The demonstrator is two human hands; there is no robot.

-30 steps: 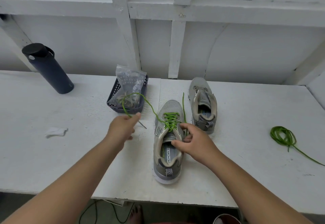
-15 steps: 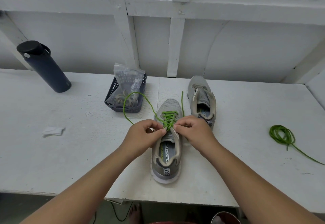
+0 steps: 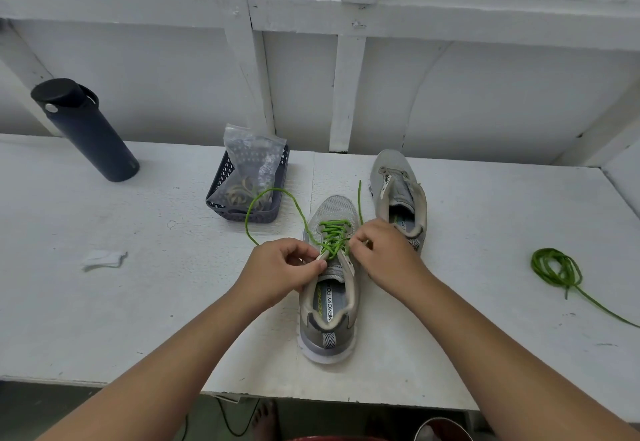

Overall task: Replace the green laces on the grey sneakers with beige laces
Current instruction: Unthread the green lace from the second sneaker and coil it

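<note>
The near grey sneaker (image 3: 329, 288) stands on the white table (image 3: 138, 302), toe away from the person, its green lace (image 3: 334, 236) threaded through the upper eyelets. The left hand (image 3: 277, 272) and the right hand (image 3: 384, 253) both have their fingers curled, pinching the lace at the eyelets. The second sneaker (image 3: 398, 194), laceless, lies just beyond.

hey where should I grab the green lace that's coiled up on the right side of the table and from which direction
Pinch the coiled green lace at the bundle itself, across several loops at once, coming straight down from above. It lies flat on the table with nothing beside it, and its loose tail trails off to the right, so grabbing the tail would probably just drag the coil.
</note>
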